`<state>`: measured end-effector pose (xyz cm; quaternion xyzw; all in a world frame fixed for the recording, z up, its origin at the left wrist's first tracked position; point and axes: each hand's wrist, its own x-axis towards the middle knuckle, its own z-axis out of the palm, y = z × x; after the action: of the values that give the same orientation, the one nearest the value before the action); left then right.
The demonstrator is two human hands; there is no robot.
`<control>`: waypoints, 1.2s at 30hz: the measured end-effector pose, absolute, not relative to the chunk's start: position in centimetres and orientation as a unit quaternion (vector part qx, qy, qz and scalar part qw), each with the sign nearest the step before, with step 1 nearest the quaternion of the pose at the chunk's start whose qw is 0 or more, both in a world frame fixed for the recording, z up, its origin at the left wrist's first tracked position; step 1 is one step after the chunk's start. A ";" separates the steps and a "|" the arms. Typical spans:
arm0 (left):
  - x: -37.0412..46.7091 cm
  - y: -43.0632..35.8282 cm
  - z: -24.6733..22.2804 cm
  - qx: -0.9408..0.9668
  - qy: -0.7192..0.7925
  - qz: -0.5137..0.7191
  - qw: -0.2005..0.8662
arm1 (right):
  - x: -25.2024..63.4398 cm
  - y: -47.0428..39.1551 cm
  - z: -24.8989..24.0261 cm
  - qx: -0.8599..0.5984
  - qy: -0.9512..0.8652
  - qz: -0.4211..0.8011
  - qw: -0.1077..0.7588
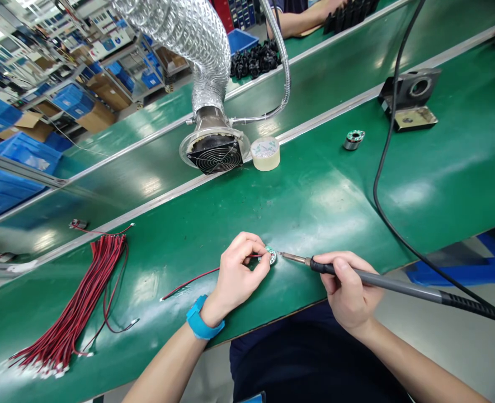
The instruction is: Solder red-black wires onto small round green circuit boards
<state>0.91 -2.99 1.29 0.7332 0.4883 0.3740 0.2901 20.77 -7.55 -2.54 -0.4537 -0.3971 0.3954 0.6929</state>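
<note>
My left hand (241,271), with a blue wristband, is closed in a pinch on a thin red-and-black wire (193,278) at a small round motor with a green circuit board (271,256). The wire trails left across the green bench to a white connector. Part of the motor is hidden behind my fingers. My right hand (352,285) is closed around the grip of a soldering iron (381,281). Its tip points left, just beside the board; whether it touches, I cannot tell.
A bundle of red-and-black wires (79,308) lies at left. An exhaust duct with a fan grille (217,154) hangs beside a tape roll (266,154). Another small motor (353,140) stands near an iron stand (410,101). A black cable (377,184) crosses the right side. Across the bench rests a person's arm (301,21).
</note>
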 end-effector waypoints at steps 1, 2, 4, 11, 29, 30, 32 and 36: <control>0.9 -3.0 1.3 0.734 0.488 0.374 0.289 | 20.8 -7.6 -2.5 -0.453 -0.398 0.396 0.693; 0.9 -3.0 1.3 0.734 0.488 0.374 0.287 | 20.8 -7.6 -2.5 -0.452 -0.399 0.397 0.692; 0.9 -3.0 1.2 0.735 0.487 0.375 0.286 | 20.8 -7.6 -2.5 -0.453 -0.398 0.398 0.692; 0.9 -3.0 1.2 0.731 0.490 0.379 0.286 | 20.8 -7.5 -2.3 -0.453 -0.405 0.406 0.683; 1.3 -3.0 1.4 0.729 0.496 0.383 0.276 | 20.9 -7.4 -2.1 -0.464 -0.461 0.400 0.642; 1.3 -3.0 1.4 0.728 0.496 0.383 0.276 | 21.0 -7.4 -2.1 -0.466 -0.466 0.399 0.637; 1.3 -3.0 1.4 0.728 0.497 0.382 0.277 | 21.1 -7.4 -2.1 -0.471 -0.475 0.400 0.627; 1.4 -3.0 1.5 0.729 0.496 0.382 0.275 | 21.0 -7.5 -2.2 -0.477 -0.465 0.401 0.629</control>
<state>1.42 -2.95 1.52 0.7295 0.4963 0.3819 0.2752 21.04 -7.55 -2.19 -0.4766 -0.4650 0.4009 0.6292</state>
